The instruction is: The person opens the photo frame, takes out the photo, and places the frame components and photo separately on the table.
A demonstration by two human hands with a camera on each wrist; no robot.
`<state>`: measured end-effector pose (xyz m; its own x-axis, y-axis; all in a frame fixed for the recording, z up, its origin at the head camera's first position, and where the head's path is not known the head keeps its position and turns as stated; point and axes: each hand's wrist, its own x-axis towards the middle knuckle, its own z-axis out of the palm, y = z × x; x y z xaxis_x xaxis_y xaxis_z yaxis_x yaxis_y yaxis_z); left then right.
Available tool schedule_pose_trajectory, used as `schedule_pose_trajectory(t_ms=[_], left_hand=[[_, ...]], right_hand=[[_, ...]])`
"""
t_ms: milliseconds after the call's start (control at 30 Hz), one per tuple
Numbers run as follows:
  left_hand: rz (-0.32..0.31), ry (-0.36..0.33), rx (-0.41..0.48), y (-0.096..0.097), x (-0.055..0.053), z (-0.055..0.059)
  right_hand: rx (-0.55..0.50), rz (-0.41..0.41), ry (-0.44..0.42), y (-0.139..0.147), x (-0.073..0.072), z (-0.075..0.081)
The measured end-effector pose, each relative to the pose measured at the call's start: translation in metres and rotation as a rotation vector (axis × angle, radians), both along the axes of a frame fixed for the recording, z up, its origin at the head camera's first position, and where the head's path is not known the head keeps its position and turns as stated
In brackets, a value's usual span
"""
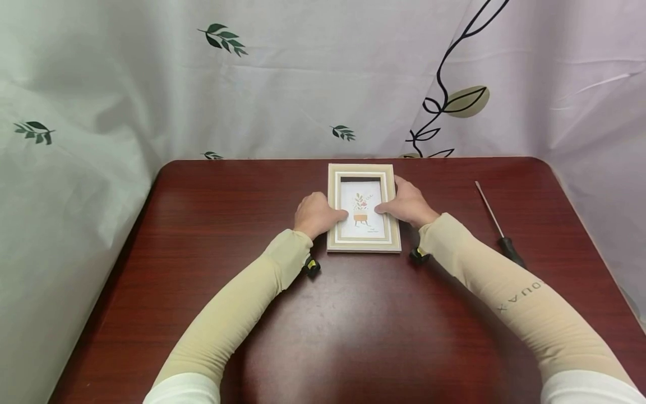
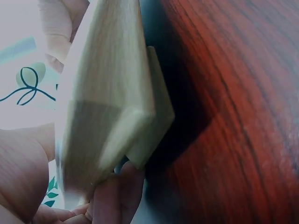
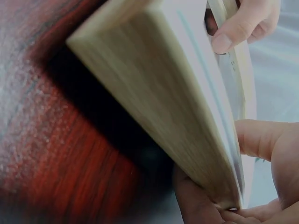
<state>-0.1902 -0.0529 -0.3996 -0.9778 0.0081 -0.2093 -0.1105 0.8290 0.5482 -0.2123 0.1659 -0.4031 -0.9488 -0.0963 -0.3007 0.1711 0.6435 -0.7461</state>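
Observation:
A cream picture frame (image 1: 364,245) with a plant print inside is held face up, raised off the table at the far middle. My left hand (image 1: 317,215) grips its left side, the thumb lying over the front border and fingers curled under the back, as the left wrist view shows around the frame's edge (image 2: 103,93). On the opposite side my right hand (image 1: 407,203) grips it the same way, thumb on the front. In the right wrist view, fingers (image 3: 194,200) curl beneath the frame's edge (image 3: 159,88). A thin flat part sticks out behind the frame in the left wrist view.
A screwdriver (image 1: 497,221) with a black handle lies on the dark red wooden table (image 1: 212,219), to the right of the right hand. Behind the table's far edge hangs a pale curtain (image 1: 282,84) with leaf prints.

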Motion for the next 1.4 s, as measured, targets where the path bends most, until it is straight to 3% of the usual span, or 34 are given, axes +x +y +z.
schedule_pose_trajectory(t_ms=[333, 600, 1100, 1400], left_hand=[[-0.014, -0.029, 0.024, -0.001, -0.002, 0.001], [-0.031, -0.018, 0.075, -0.006, -0.003, 0.005], [-0.048, 0.047, 0.125, -0.034, 0.002, 0.024], [-0.055, 0.044, 0.094, -0.062, 0.004, 0.032]], right_hand=[[0.06, -0.006, -0.019, 0.0, 0.0, 0.004], [0.046, -0.022, 0.008, 0.002, 0.004, 0.011], [-0.226, -0.059, -0.011, -0.016, 0.013, 0.026], [-0.365, -0.028, -0.012, -0.038, 0.018, 0.03]])
